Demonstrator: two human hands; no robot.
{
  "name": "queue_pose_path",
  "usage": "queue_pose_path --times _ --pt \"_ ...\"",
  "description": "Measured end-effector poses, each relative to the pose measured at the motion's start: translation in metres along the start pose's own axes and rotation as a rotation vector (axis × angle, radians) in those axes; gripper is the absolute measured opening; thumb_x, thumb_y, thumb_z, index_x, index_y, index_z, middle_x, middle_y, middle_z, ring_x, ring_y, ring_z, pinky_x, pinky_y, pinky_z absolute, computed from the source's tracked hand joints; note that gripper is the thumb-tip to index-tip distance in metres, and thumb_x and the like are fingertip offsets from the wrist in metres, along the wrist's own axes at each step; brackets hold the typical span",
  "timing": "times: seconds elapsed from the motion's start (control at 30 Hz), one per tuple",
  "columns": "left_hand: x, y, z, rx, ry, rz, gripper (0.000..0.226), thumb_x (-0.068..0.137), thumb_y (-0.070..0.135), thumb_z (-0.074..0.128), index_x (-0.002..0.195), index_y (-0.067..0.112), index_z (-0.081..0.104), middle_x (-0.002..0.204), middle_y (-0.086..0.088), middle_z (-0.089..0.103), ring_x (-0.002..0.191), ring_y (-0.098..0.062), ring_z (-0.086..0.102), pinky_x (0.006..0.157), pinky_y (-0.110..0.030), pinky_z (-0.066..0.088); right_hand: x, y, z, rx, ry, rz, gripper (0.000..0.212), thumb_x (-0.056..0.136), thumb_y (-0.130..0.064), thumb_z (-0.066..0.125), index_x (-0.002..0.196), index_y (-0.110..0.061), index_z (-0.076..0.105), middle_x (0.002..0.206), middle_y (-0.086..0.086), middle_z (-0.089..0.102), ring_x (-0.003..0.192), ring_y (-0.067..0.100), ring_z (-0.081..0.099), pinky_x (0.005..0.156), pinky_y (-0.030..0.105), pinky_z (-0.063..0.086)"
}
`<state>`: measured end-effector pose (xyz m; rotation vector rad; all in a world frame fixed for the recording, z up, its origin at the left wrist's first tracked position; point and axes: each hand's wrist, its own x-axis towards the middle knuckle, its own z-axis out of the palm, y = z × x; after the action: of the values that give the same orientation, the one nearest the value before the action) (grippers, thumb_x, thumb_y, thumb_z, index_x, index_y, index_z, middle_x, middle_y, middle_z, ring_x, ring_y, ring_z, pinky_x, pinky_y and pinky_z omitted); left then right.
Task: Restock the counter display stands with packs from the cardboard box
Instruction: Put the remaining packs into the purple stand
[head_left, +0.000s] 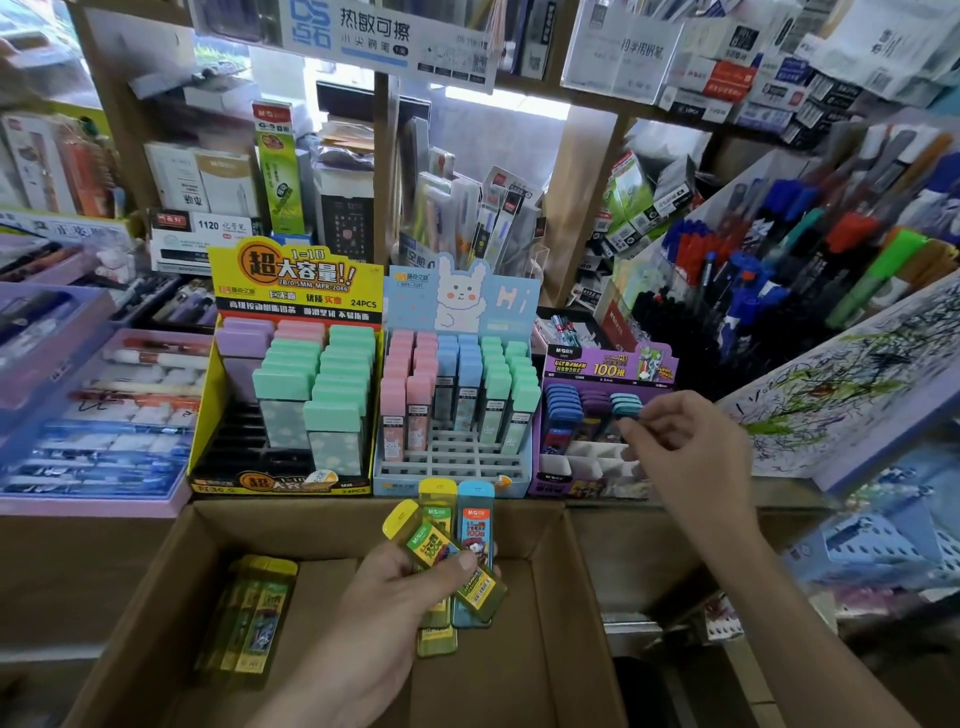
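Observation:
An open cardboard box (291, 527) stands below the counter, with a few yellow packs (249, 613) lying at its left. My left hand (374, 608) grips a fan of yellow and blue packs (457, 545) above the box. My right hand (680, 441) reaches to the purple display stand (592, 366) on the counter. Its thumb and fingertips pinch a teal-capped pack (626, 404) in the stand's rear right slot. Dark blue and purple packs fill the slots to the left of it. The stand's white front slots show no packs.
Left of the purple stand are a light blue rabbit stand (457, 296) with pink, blue and green packs and a yellow stand (291, 280) with mint and lilac packs. Pen trays (104, 415) lie at left. A slanted pen rack (805, 270) and scribble board (857, 389) crowd the right.

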<state>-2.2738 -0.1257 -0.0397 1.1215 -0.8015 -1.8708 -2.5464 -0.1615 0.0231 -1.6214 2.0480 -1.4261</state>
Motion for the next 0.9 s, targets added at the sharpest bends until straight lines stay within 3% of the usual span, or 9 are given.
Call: queue_pose_path --times 0.1,0.27,0.47,0.57,0.67,0.73,0.9 --pt "0.001 -0.001 -0.002 -0.014 -0.001 -0.011 0.042 0.075 0.01 0.081 0.113 0.005 0.065 0.099 -0.019 0.078 0.091 -0.028 0.077 0.061 -0.028 0.061 -0.015 -0.015 0.004 0.132 -0.109 0.019 0.012 0.09 -0.013 0.078 0.088 -0.018 0.068 0.07 -0.002 0.071 0.06 0.011 0.072 0.053 0.026 0.059" --pt "0.002 -0.002 -0.002 0.019 0.015 -0.005 0.051 0.068 0.016 0.085 0.113 0.006 0.065 0.099 -0.015 0.079 0.093 -0.026 0.077 0.082 -0.04 0.056 -0.038 -0.033 0.025 0.154 -0.413 0.028 0.003 0.092 -0.025 0.075 0.094 -0.025 0.074 0.075 -0.006 0.076 0.06 0.01 0.071 0.052 0.013 0.051" --pt "0.001 -0.001 -0.003 0.033 -0.016 0.028 0.035 0.067 0.018 0.086 0.099 0.011 0.077 0.099 -0.014 0.078 0.093 -0.027 0.076 0.077 -0.037 0.059 -0.056 -0.039 0.05 0.257 -0.571 0.15 0.02 0.092 -0.028 0.077 0.111 -0.023 0.075 0.089 -0.006 0.079 0.059 0.008 0.068 0.052 0.013 0.048" --pt "0.0 -0.001 -0.002 0.052 -0.067 0.044 0.024 0.069 0.017 0.084 0.092 0.022 0.08 0.097 -0.013 0.079 0.09 -0.025 0.077 0.069 -0.031 0.061 -0.059 -0.041 0.054 0.307 -0.593 0.174 0.018 0.091 -0.02 0.079 0.109 -0.019 0.076 0.084 -0.002 0.08 0.056 0.004 0.064 0.051 0.013 0.047" --pt "0.0 -0.003 -0.002 0.041 -0.035 0.048 0.024 0.065 0.013 0.085 0.087 0.007 0.076 0.091 -0.016 0.079 0.082 -0.025 0.077 0.064 -0.035 0.061 -0.058 -0.04 0.053 0.375 -0.565 0.241 0.014 0.089 -0.015 0.081 0.102 -0.017 0.076 0.083 0.005 0.078 0.057 0.008 0.062 0.05 0.016 0.046" --pt "0.0 -0.003 -0.003 0.029 -0.044 0.053 0.018 0.07 0.011 0.082 0.087 0.009 0.077 0.092 -0.016 0.079 0.079 -0.026 0.077 0.062 -0.037 0.062 -0.054 -0.038 0.047 0.428 -0.503 0.306 0.015 0.087 -0.012 0.081 0.101 -0.013 0.076 0.085 0.012 0.077 0.058 0.011 0.061 0.049 0.019 0.047" --pt "0.0 0.004 -0.004 -0.014 -0.115 0.044 0.035 0.079 0.007 0.074 0.113 0.004 0.069 0.109 -0.016 0.077 0.097 -0.03 0.076 0.061 -0.033 0.061 -0.035 -0.028 0.019 0.552 -0.357 0.369 0.035 0.072 -0.026 0.081 0.096 -0.003 0.072 0.078 0.008 0.077 0.057 0.008 0.062 0.048 0.018 0.05"
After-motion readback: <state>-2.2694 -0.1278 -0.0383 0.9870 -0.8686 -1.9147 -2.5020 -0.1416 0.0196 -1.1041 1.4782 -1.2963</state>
